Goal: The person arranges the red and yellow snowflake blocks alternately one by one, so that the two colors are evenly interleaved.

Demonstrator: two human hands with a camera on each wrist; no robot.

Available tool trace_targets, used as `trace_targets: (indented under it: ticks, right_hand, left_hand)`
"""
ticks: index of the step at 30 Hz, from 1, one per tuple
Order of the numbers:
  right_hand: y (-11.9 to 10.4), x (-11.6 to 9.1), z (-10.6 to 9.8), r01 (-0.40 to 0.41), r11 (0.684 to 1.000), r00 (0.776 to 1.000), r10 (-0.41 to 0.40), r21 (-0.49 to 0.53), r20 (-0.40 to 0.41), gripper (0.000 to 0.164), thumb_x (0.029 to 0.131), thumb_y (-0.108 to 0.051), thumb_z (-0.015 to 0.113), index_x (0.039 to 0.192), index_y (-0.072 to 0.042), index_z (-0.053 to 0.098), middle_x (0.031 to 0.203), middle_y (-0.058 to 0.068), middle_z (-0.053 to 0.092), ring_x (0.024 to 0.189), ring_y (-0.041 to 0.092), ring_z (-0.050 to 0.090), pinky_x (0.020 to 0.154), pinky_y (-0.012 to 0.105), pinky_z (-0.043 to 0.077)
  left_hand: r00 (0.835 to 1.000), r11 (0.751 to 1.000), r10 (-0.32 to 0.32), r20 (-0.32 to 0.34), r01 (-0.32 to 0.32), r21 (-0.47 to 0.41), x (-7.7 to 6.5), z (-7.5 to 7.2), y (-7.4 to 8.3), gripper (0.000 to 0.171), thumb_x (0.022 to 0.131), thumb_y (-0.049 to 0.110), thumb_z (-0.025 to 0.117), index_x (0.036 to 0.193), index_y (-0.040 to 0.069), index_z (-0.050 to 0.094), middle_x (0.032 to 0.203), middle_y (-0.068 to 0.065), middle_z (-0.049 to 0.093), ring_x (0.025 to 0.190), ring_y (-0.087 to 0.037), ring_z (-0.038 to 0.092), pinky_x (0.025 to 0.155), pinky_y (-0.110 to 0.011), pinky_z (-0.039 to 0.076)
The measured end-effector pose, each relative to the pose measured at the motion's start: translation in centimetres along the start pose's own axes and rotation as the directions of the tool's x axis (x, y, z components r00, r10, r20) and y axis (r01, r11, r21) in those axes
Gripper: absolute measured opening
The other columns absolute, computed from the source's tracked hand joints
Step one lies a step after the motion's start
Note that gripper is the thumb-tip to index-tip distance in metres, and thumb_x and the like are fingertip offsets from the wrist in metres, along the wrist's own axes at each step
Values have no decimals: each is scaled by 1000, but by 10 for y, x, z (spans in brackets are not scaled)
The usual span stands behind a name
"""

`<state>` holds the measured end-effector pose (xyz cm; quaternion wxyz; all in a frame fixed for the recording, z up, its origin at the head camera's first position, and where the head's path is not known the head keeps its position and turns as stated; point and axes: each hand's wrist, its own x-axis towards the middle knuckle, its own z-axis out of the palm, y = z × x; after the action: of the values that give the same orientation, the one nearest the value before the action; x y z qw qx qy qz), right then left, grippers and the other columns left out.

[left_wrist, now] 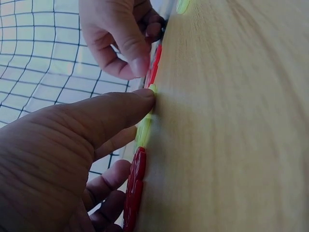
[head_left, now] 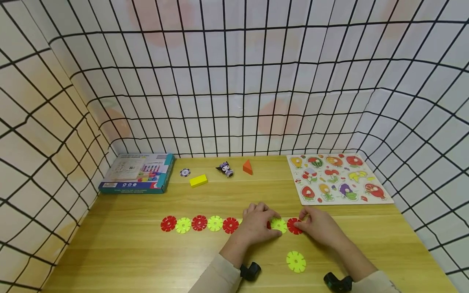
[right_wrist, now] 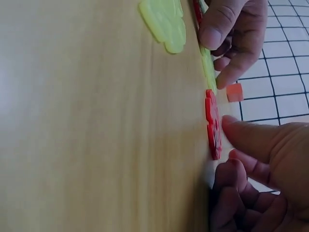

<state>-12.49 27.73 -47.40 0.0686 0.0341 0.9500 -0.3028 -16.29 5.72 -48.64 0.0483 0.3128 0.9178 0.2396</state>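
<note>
On the wooden table lies a row of notched plastic discs, red and yellow-green by turns. My left hand [head_left: 256, 224] reaches over the row and hides part of it. Its thumb and forefinger hold a yellow-green disc [head_left: 279, 226] by opposite edges, flat on the table. At the row's right end lies a red disc [head_left: 294, 226]; my right hand [head_left: 320, 228] has its thumb on it and a curled forefinger at its far edge. The right wrist view shows this red disc [right_wrist: 213, 125] edge-on, close to the yellow-green one. A loose yellow-green disc [head_left: 296, 261] lies nearer me.
A boxed set [head_left: 137, 173] lies at the back left, a fruit puzzle board [head_left: 298, 183] at the back right. Between them are a poker chip [head_left: 185, 173], a yellow block [head_left: 198, 180], a small figurine [head_left: 225, 169] and an orange triangular block [head_left: 247, 167]. Black-gridded curtains surround the table.
</note>
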Motion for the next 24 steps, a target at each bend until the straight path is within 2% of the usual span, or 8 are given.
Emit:
trace_targets:
  ticks: [5, 11, 19, 24]
  right_hand:
    - [3, -11, -3, 11, 997, 1000, -13, 79, 19, 31, 81, -38, 70, 98, -16, 56, 67, 1, 51, 55, 14, 46, 51, 27, 36]
    - [9, -33, -3, 62, 993, 991, -74, 104, 110, 31, 80, -41, 69, 100, -20, 56, 70, -3, 52, 57, 11, 46, 52, 24, 38]
    - [11, -62, 8, 197, 961, 944, -239, 195, 227, 35, 79, -42, 69, 104, -21, 59, 72, -5, 54, 57, 6, 48, 50, 23, 40]
    - [9, -71, 16, 209, 954, 929, -262, 217, 260, 42, 76, -44, 72, 109, -22, 59, 76, -5, 53, 58, 5, 47, 50, 21, 39]
  left_hand:
    - [1000, 1000, 2, 0, -2, -12, 0, 2, 0, 38, 75, 51, 70, 110, 37, 63, 101, 12, 45, 94, -12, 35, 77, -31, 26]
    - [1000, 1000, 5, 9, -4, -15, 1, 2, 2, 39, 75, 52, 69, 110, 37, 62, 102, 12, 45, 96, -12, 34, 80, -31, 27]
    - [999, 999, 36, 8, -36, 4, 10, 6, 11, 44, 74, 56, 68, 114, 40, 60, 103, 12, 47, 96, -13, 36, 78, -32, 27]
    - [999, 999, 46, 11, -46, -1, 17, 13, 20, 43, 73, 56, 69, 114, 42, 60, 103, 12, 46, 94, -12, 35, 77, -32, 26]
